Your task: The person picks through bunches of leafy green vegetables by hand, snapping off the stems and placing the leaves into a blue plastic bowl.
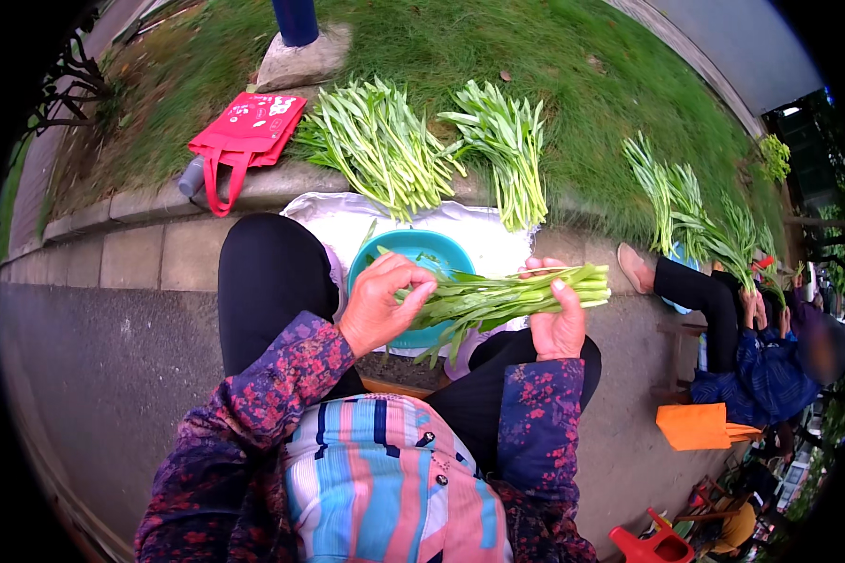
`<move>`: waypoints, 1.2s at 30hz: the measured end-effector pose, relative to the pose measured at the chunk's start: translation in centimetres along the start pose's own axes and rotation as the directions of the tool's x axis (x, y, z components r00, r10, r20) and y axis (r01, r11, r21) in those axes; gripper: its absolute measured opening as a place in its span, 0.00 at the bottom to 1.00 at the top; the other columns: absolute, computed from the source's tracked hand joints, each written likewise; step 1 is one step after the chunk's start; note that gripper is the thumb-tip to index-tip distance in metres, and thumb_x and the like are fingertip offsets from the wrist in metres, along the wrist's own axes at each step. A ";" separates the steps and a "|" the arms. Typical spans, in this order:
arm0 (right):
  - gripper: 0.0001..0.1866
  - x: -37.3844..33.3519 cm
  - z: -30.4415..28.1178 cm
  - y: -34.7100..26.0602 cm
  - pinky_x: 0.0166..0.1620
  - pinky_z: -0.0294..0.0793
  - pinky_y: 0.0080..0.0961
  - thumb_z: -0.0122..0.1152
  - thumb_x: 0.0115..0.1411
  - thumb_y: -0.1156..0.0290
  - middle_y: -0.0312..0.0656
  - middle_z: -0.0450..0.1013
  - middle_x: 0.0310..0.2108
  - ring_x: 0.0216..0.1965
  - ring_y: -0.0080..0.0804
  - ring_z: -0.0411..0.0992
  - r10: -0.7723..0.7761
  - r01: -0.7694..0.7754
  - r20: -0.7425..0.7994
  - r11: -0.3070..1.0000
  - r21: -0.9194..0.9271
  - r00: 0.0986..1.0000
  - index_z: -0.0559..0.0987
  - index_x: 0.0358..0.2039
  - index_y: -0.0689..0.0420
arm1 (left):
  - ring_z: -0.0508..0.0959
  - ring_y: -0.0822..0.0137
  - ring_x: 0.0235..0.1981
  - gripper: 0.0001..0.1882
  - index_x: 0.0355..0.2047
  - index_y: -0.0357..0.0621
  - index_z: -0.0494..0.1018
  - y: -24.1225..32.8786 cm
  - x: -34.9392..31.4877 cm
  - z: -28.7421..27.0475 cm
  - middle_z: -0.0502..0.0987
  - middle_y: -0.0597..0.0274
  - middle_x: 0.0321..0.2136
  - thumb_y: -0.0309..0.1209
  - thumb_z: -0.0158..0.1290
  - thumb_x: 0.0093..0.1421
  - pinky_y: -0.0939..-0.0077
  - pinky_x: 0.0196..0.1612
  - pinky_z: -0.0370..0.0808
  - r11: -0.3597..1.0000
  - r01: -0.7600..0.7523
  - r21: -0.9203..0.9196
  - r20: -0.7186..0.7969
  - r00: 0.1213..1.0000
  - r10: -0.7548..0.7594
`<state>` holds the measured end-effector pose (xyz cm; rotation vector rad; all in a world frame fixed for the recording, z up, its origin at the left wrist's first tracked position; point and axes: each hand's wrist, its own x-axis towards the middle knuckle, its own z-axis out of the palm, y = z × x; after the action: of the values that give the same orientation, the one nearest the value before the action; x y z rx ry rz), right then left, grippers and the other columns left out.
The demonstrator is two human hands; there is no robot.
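Note:
A bunch of long-stalked leafy greens [507, 298] lies sideways across my lap, its pale stalk ends to the right. My right hand [559, 324] is closed around the stalks, thumb on the near side and fingers on the far side. At the leafy end, my left hand [385, 305] is bent with thumb and fingers pinched together, and a bit of green leaf shows between them. Under the bunch and my left hand stands a teal basin [460, 246] with some loose leaves [432, 261] inside. My hands partly hide the basin.
Beyond the basin, a large pile of greens [380, 145] and a smaller one [507, 155] lie on a white sheet [324, 214] and the kerb. A red bag [253, 127] rests on the left. At right, another person [765, 366] handles greens near an orange bag [695, 427] and red stool [652, 544].

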<state>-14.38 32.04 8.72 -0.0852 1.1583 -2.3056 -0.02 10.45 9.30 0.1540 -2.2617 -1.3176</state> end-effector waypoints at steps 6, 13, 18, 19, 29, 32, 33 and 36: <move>0.17 0.0 0.6 0.7 0.55 0.66 0.43 0.57 0.53 0.72 0.52 0.73 0.42 0.46 0.45 0.71 0.069 -0.060 0.101 0.994 -0.088 0.993 0.72 0.44 0.64 | 0.74 0.61 0.30 0.04 0.30 0.40 0.76 0.2 1.9 1.9 0.75 0.59 0.26 0.25 0.57 0.53 0.72 0.35 0.71 0.999 0.039 -0.010 0.132 0.991 -0.037; 0.16 0.0 1.6 1.2 0.54 0.67 0.39 0.56 0.53 0.73 0.50 0.73 0.41 0.46 0.41 0.71 0.129 -0.107 0.107 0.977 -0.187 0.986 0.72 0.43 0.65 | 0.75 0.60 0.31 0.05 0.31 0.39 0.77 0.4 1.5 2.8 0.76 0.58 0.25 0.27 0.57 0.54 0.69 0.35 0.72 0.998 0.065 -0.018 0.206 0.977 -0.060; 0.15 0.1 2.4 1.4 0.50 0.69 0.32 0.56 0.54 0.75 0.48 0.74 0.40 0.42 0.33 0.72 0.130 -0.103 0.125 0.974 -0.203 0.984 0.73 0.43 0.66 | 0.75 0.62 0.28 0.04 0.29 0.39 0.76 0.0 1.2 2.9 0.75 0.58 0.24 0.26 0.57 0.54 0.72 0.33 0.72 0.998 0.069 -0.012 0.230 0.971 -0.065; 0.15 0.1 2.5 1.5 0.50 0.69 0.32 0.56 0.54 0.75 0.48 0.74 0.40 0.42 0.33 0.72 0.133 -0.107 0.123 0.974 -0.201 0.983 0.73 0.43 0.66 | 0.75 0.63 0.27 0.04 0.29 0.39 0.76 0.0 1.1 2.9 0.75 0.58 0.24 0.26 0.56 0.54 0.72 0.32 0.71 0.996 0.083 -0.016 0.231 0.970 -0.077; 0.22 0.8 2.0 2.3 0.52 0.68 0.35 0.56 0.53 0.73 0.42 0.71 0.35 0.42 0.36 0.71 0.144 -0.113 0.117 0.964 -0.239 0.983 0.68 0.48 0.68 | 0.69 0.80 0.25 0.05 0.30 0.36 0.76 -0.7 1.1 2.7 0.73 0.69 0.24 0.25 0.55 0.56 0.83 0.30 0.67 0.850 0.428 -0.308 0.172 0.904 -0.393; 0.23 0.8 2.2 2.3 0.52 0.68 0.37 0.56 0.54 0.73 0.40 0.70 0.33 0.40 0.34 0.70 0.152 -0.124 0.117 0.968 -0.216 0.981 0.68 0.49 0.69 | 0.70 0.80 0.26 0.05 0.31 0.36 0.76 -0.6 1.3 2.6 0.75 0.70 0.26 0.25 0.54 0.57 0.84 0.32 0.68 0.766 0.502 -0.401 0.197 0.864 -0.463; 0.23 0.8 2.3 2.3 0.52 0.69 0.38 0.56 0.54 0.73 0.40 0.69 0.33 0.40 0.34 0.70 0.157 -0.130 0.122 0.971 -0.202 0.980 0.67 0.50 0.70 | 0.70 0.81 0.27 0.05 0.31 0.36 0.76 -0.7 1.3 2.6 0.75 0.70 0.26 0.25 0.54 0.58 0.85 0.33 0.68 0.728 0.527 -0.439 0.212 0.848 -0.486; 0.25 0.8 2.5 2.4 0.52 0.69 0.40 0.56 0.53 0.72 0.40 0.69 0.33 0.39 0.34 0.69 0.166 -0.141 0.138 0.975 -0.171 0.976 0.67 0.50 0.70 | 0.71 0.81 0.29 0.05 0.32 0.36 0.76 -1.1 1.2 2.7 0.76 0.70 0.28 0.25 0.53 0.58 0.85 0.35 0.69 0.624 0.566 -0.538 0.236 0.812 -0.533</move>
<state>-13.24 28.71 8.29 -0.2198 1.2255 -2.0311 -2.55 11.58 7.75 0.6390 -1.7695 -2.3175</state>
